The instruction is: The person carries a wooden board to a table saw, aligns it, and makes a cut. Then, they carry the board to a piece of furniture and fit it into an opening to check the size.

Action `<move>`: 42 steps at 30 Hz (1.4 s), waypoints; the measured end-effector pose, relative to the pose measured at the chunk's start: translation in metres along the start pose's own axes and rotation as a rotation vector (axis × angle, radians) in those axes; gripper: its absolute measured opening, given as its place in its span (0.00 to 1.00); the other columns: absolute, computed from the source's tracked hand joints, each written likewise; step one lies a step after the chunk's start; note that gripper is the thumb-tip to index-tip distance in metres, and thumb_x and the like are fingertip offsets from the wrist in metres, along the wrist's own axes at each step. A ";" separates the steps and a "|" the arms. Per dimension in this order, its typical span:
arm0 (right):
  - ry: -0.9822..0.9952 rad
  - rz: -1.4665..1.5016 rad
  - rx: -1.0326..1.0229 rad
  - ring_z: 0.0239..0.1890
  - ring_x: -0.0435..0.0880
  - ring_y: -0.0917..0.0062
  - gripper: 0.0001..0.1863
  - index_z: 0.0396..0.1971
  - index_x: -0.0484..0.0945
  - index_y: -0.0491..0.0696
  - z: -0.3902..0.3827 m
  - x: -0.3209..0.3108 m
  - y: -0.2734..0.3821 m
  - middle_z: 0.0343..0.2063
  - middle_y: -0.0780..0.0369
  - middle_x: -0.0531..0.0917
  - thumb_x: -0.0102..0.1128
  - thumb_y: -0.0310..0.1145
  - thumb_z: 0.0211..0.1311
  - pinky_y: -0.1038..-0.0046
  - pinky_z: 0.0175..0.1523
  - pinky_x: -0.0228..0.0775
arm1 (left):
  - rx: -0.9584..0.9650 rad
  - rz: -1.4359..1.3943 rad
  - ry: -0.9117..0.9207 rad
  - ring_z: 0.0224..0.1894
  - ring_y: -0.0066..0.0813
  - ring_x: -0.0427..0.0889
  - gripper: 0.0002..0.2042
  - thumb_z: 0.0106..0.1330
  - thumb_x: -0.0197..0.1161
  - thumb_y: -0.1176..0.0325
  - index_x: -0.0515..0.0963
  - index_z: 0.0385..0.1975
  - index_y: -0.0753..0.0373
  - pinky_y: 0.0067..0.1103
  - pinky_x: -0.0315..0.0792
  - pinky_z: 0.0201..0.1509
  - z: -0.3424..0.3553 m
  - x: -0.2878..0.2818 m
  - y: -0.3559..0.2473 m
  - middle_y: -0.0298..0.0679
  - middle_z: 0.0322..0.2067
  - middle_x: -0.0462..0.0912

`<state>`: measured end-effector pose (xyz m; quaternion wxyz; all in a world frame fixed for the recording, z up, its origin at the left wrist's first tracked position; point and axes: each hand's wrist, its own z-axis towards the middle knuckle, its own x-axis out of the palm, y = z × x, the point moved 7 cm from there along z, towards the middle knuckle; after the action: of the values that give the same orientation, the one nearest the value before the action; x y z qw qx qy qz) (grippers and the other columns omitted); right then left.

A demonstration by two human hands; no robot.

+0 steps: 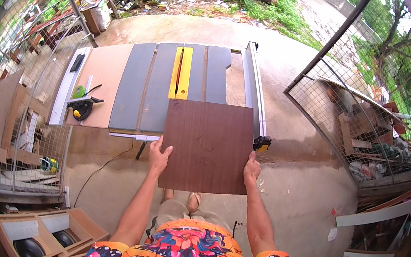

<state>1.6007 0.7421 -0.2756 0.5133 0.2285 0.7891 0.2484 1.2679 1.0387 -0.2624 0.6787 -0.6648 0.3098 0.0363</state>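
Observation:
Between my two hands is a square dark brown wooden board (pixel 208 145) with faint pencil marks on its face. My left hand (pixel 159 156) grips its left edge, the thumb lying toward the face. My right hand (pixel 251 168) holds the opposite edge. The board's far part overlaps the front of a grey table saw (pixel 162 82). Just beyond its far left corner lies the yellow throat plate (pixel 185 72) with the blade slot. Along the board's right side runs the rip fence (pixel 255 82), with a black and yellow clamp end (pixel 262 144) near my right hand.
A black mitre gauge (pixel 81 108) rests on the pale wood wing (pixel 101 81) at the saw's left. A cable (pixel 98 171) trails over the floor. Wire mesh gates (pixel 348 96) and scrap wood stand on both sides. A wooden cabinet (pixel 38 234) is at lower left.

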 end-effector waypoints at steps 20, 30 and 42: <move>0.006 0.101 0.013 0.58 0.82 0.47 0.53 0.50 0.80 0.27 0.025 -0.001 -0.002 0.50 0.37 0.84 0.40 0.74 0.71 0.55 0.59 0.70 | -0.072 -0.104 0.023 0.68 0.47 0.72 0.37 0.66 0.70 0.59 0.65 0.75 0.56 0.33 0.68 0.70 -0.055 0.006 0.013 0.52 0.66 0.72; -0.107 -0.368 -0.381 0.61 0.74 0.43 0.47 0.68 0.65 0.37 -0.013 -0.017 0.039 0.58 0.37 0.74 0.65 0.61 0.63 0.51 0.65 0.66 | -0.160 -0.314 0.115 0.73 0.42 0.70 0.36 0.74 0.63 0.56 0.57 0.79 0.57 0.30 0.64 0.74 -0.074 0.022 0.009 0.50 0.72 0.69; 0.527 -0.891 -1.125 0.80 0.30 0.36 0.76 0.81 0.44 0.69 -0.134 0.044 0.087 0.80 0.45 0.34 0.83 0.66 0.31 0.24 0.73 0.33 | -0.147 -0.215 0.124 0.70 0.46 0.74 0.38 0.72 0.64 0.52 0.57 0.79 0.55 0.31 0.67 0.72 -0.060 0.021 0.003 0.52 0.68 0.74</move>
<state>1.4694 0.8149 -0.2050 0.3989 -0.4737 0.6578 0.4286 1.2618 0.9762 -0.2702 0.6076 -0.7432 0.2746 -0.0552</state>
